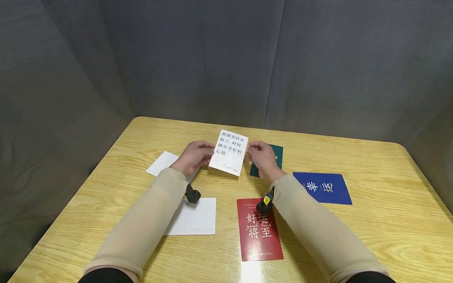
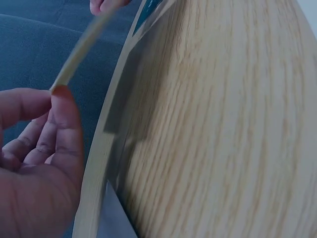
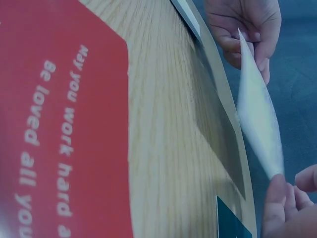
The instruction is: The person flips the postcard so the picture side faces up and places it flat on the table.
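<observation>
My left hand (image 1: 194,157) pinches the left edge of a white card (image 1: 229,153) between thumb and finger. The card is raised above the table, its face printed with dark Chinese characters. Close by its right edge is my right hand (image 1: 263,159). In the right wrist view the card (image 3: 260,119) reaches the thumb tip of that hand, while the index finger (image 3: 307,178) stands apart from the thumb. In the left wrist view the card (image 2: 84,47) shows nearly edge-on, gripped by my left hand (image 2: 42,144).
On the wooden table (image 1: 382,177) lie a red card (image 1: 260,245), a blue card (image 1: 329,188) and a green card (image 1: 278,153) partly behind the right hand. A white postcard (image 1: 201,216) and another white card (image 1: 161,163) are partly covered by the left arm. Grey cloth (image 1: 198,63) hangs behind.
</observation>
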Demonstrator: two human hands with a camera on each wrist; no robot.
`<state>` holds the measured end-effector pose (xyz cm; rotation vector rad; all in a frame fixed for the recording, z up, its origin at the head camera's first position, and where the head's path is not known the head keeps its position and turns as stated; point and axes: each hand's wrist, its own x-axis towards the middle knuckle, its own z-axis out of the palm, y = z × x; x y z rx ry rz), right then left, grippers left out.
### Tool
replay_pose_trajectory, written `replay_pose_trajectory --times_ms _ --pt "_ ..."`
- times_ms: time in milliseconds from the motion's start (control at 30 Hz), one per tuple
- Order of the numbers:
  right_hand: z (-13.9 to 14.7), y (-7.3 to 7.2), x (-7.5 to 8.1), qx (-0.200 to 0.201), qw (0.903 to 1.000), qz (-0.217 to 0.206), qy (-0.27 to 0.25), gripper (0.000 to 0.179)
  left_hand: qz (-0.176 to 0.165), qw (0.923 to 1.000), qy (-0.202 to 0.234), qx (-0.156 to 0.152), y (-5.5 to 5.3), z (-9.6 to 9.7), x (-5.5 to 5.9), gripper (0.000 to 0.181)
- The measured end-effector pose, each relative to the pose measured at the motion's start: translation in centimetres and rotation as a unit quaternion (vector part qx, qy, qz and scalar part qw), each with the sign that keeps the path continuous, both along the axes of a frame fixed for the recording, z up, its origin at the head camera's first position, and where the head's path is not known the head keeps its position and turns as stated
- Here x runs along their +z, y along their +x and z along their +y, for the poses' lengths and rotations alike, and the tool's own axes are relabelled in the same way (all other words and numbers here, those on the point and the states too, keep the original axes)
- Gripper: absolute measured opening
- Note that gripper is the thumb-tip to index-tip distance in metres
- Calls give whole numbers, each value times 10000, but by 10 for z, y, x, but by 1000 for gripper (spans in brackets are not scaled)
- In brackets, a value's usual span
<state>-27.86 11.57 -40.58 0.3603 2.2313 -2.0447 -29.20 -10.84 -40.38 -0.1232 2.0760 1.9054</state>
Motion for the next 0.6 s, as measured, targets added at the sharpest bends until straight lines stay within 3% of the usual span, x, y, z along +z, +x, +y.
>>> replay_pose_trajectory --times_ms 367,600 --pt "-6 3 0 666 9976 -194 57 38 63 9989 -32 466 -1 -1 -2 29" --pt "-8 5 2 718 9970 -276 27 42 -63 9993 -204 321 0 0 -3 31"
